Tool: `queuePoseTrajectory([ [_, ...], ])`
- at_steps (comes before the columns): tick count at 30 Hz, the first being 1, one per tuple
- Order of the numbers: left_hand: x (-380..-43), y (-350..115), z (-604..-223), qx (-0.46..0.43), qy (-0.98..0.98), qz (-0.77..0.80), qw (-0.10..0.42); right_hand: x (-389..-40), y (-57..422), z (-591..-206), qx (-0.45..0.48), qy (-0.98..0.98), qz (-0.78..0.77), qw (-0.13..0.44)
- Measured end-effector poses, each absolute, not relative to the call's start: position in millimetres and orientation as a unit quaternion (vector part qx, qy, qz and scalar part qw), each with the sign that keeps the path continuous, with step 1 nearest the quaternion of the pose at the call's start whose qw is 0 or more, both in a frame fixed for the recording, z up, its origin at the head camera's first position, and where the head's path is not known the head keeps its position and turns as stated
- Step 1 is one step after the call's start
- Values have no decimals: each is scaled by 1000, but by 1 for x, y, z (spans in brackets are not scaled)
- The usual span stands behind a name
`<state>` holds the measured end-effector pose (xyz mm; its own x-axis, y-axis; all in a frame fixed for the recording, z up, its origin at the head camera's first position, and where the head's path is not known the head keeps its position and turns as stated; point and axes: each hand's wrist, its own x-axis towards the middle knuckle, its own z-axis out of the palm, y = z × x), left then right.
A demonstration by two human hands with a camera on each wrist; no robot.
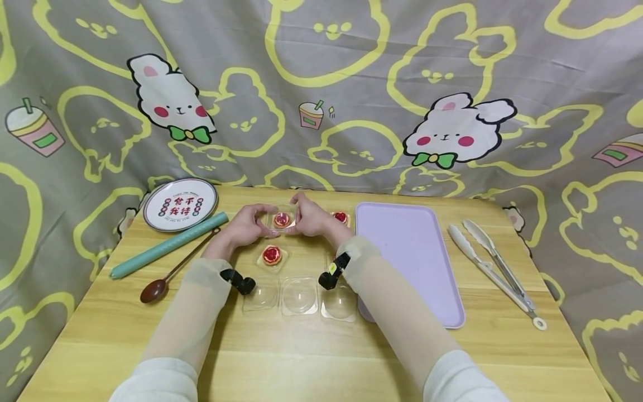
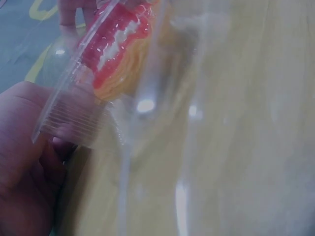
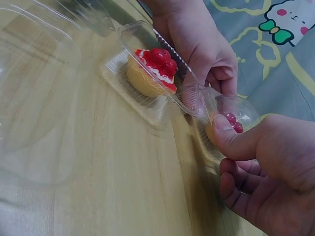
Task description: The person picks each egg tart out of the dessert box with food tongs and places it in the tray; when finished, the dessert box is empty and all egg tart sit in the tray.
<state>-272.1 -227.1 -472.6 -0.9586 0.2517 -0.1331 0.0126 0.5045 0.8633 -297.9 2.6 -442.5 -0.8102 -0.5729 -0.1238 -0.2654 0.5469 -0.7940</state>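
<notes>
A small red-topped tart sits inside a clear plastic box with a domed lid, near the back of the table. My left hand pinches the box's left edge. At the opposite side, my right hand grips it with the thumb on the dome and the fingers curled below. Closer to me, a second tart with red berries and a cream band rests in a clear tray. A third tart is partly behind my right wrist.
Three clear lids lie in a row in front. To the right are a lilac tray and metal tongs. A plate, a green rolling pin and a brown spoon lie to the left. A patterned curtain hangs behind.
</notes>
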Motion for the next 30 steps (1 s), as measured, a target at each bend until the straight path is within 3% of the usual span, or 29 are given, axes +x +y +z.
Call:
queuePoseTrajectory([
  [30, -273, -229, -474, 96, 855, 489, 142, -288, 3, -439, -256, 903, -326, 117],
])
